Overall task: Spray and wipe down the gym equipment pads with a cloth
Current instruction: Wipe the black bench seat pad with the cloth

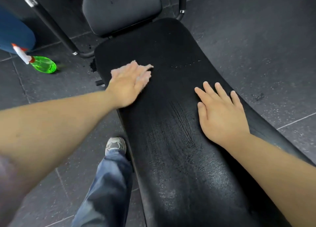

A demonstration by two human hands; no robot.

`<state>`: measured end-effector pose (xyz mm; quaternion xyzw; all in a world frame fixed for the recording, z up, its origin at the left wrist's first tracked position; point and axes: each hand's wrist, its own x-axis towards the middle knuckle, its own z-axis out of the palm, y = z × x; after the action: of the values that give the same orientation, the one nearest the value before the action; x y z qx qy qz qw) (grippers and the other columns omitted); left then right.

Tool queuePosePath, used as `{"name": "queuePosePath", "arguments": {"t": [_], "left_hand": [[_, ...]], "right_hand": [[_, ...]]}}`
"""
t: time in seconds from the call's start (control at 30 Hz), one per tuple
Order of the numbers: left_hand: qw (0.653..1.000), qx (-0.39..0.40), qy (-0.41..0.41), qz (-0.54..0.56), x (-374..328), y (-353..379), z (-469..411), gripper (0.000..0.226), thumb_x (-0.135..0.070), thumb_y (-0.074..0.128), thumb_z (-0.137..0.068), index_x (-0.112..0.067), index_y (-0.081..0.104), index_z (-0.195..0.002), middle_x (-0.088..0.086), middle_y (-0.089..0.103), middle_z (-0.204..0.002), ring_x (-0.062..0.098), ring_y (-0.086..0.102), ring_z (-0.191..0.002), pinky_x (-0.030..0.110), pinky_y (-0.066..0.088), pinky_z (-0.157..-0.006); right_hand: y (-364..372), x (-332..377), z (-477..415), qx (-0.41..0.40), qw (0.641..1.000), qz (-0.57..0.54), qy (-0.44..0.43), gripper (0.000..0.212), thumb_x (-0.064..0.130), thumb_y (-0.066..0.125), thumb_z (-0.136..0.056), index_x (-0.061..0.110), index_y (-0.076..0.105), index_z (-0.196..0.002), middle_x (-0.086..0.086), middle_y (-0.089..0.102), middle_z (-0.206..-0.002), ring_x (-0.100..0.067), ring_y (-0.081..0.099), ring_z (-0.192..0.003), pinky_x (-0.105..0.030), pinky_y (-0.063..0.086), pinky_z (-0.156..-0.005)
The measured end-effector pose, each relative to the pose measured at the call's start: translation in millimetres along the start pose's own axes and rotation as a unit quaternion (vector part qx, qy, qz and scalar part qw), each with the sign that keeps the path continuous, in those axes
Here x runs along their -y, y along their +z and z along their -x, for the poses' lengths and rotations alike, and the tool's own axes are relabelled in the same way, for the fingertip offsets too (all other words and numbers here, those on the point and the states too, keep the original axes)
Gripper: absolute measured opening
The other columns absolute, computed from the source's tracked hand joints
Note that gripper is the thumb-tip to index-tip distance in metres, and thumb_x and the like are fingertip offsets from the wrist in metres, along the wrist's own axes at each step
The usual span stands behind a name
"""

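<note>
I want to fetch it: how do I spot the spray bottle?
Find the long black padded bench. On the dark floor tiles left of it sits the clear plastic spray bottle. It alone is bright green, with a white-and-orange trigger.

The long black bench pad (179,158) carried a pale cloth (147,71) near its left edge, pressed down by the flat left hand (128,86). The right hand (222,117) lay flat on its right side. On the dark tiled floor (256,47), a green spray bottle (43,65) lay on its side.
</note>
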<state>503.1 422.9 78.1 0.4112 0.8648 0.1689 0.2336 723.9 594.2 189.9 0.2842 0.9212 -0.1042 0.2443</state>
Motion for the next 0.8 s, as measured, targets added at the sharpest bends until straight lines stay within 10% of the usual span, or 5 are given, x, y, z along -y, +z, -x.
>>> {"name": "queuePosePath", "arguments": {"t": [0.13,0.23,0.33,0.7,0.8], "left_hand": [[0.963,0.006,-0.260,-0.076,-54,9,-41,0.046,-0.034,0.023,-0.097,-0.031,0.044,-0.138,0.004,0.058,-0.105,0.031,0.055,-0.102,0.039,0.034,-0.076],[1.000,-0.011,-0.028,0.005,-103,9,37,0.037,-0.041,0.028,-0.099,-0.041,0.048,-0.130,-0.003,0.059,-0.108,0.021,0.055,-0.109,0.042,0.045,-0.082],[0.979,0.155,0.123,0.057,-107,-7,133,0.056,-0.050,0.014,-0.101,-0.036,0.021,-0.155,-0.007,0.018,-0.163,0.009,0.005,-0.151,0.045,0.010,-0.121],[0.975,0.022,-0.213,-0.064,-25,10,-68,0.046,-0.039,0.022,-0.100,-0.049,0.042,-0.140,-0.003,0.057,-0.104,0.026,0.053,-0.111,0.040,0.036,-0.078],[0.999,0.017,-0.049,-0.002,-81,16,-40,0.045,-0.043,0.024,-0.100,-0.048,0.042,-0.140,-0.009,0.057,-0.121,0.023,0.040,-0.131,0.050,0.034,-0.098]], "right_hand": [[1,0,0,-0.008,1.000,-0.009,0.004,0.050,0.037,0.021,-0.104,0.033,0.027,-0.153,0.010,0.019,-0.163,-0.017,0.009,-0.152,-0.045,0.006,-0.121],[1,0,1,-0.007,1.000,-0.007,0.003,0.049,0.035,0.022,-0.105,0.033,0.028,-0.153,0.010,0.019,-0.163,-0.017,0.009,-0.152,-0.045,0.006,-0.121],[-3,1,1,-0.001,1.000,-0.011,0.006,0.050,0.035,0.022,-0.104,0.033,0.026,-0.154,0.010,0.017,-0.163,-0.016,0.007,-0.152,-0.044,0.004,-0.121],[4,0,1,-0.011,1.000,-0.007,0.014,0.062,0.043,0.004,-0.096,0.032,0.026,-0.153,0.012,0.020,-0.162,-0.013,0.009,-0.151,-0.042,0.003,-0.122],[3,1,1,-0.041,0.998,-0.057,0.008,0.061,0.041,0.009,-0.097,0.026,0.030,-0.153,0.008,0.031,-0.158,-0.014,0.017,-0.150,-0.040,0.006,-0.123]]}}
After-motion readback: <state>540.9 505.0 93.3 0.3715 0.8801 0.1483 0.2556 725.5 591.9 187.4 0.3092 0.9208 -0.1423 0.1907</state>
